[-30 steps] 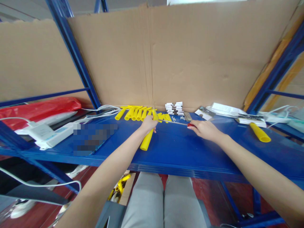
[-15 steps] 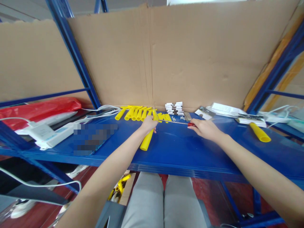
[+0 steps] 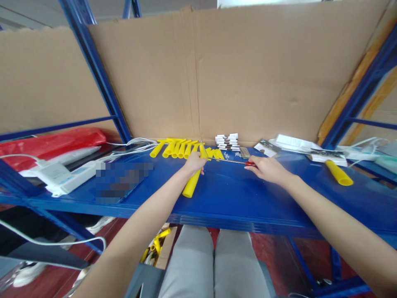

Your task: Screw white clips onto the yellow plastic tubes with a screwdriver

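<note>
My left hand (image 3: pixel 194 162) is closed around a yellow plastic handle (image 3: pixel 192 183), whose hollow round end points down toward me. The fingers hide its middle; its upper end (image 3: pixel 202 150) shows above them. My right hand (image 3: pixel 266 167) grips the red handle of a screwdriver (image 3: pixel 231 160). The thin metal shaft runs level to the left and meets the upper part of the yellow handle; the exact contact at the tip is too small to make out. Behind the left hand several similar T-shaped yellow handles (image 3: pixel 175 149) lie in a row, with small flat yellow pieces (image 3: pixel 217 154) beside them.
Small silvery parts (image 3: pixel 238 154) and a stack of white-and-brown pieces (image 3: pixel 228 142) lie at the back of the blue shelf (image 3: pixel 235 198). One yellow handle (image 3: pixel 339 173) rests at right. A power strip (image 3: pixel 77 176) lies left. A cardboard sheet (image 3: pixel 248 74) stands behind.
Hardly anything differs. My right hand and the screwdriver have shifted very slightly, with the shaft still against the yellow handle.
</note>
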Tool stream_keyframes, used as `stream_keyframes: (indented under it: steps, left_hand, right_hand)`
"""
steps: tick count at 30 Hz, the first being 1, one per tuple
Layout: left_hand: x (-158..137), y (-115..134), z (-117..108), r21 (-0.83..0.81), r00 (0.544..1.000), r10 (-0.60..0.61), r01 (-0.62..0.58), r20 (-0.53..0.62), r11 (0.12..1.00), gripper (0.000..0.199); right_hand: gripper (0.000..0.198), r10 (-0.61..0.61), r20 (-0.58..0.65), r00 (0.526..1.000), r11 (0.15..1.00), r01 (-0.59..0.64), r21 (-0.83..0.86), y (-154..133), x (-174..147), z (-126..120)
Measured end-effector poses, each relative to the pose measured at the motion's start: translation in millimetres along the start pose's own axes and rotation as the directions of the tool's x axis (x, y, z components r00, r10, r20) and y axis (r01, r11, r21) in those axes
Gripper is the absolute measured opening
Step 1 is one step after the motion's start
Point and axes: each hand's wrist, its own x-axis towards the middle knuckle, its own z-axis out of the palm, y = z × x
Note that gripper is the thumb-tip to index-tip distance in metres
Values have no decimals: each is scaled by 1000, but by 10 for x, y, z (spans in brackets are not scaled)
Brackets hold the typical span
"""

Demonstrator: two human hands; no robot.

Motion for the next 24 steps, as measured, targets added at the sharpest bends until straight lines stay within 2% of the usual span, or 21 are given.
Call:
stream_keyframes:
  steps: [10, 17, 20, 24]
  left_hand:
    - [39, -23, 1, -54, 1000, -4, 6, 26, 999, 18]
    - [66, -39, -23, -101, 1000, -31, 30, -3, 994, 8]
    - [70, -38, -19, -119, 999, -31, 33, 18, 992, 6]
    - [81, -50, 9, -178, 999, -32, 38, 36, 983, 10]
  right_hand:
    - [22, 6, 15, 1000, 997, -7, 77, 21, 13, -9]
    - [20, -38, 93, 995, 958, 10, 287, 187, 28, 143]
    - [19, -76, 70, 995, 926, 44, 375, 214, 62, 231]
    - [18, -107, 7, 994, 907, 95, 409, 226, 97, 318]
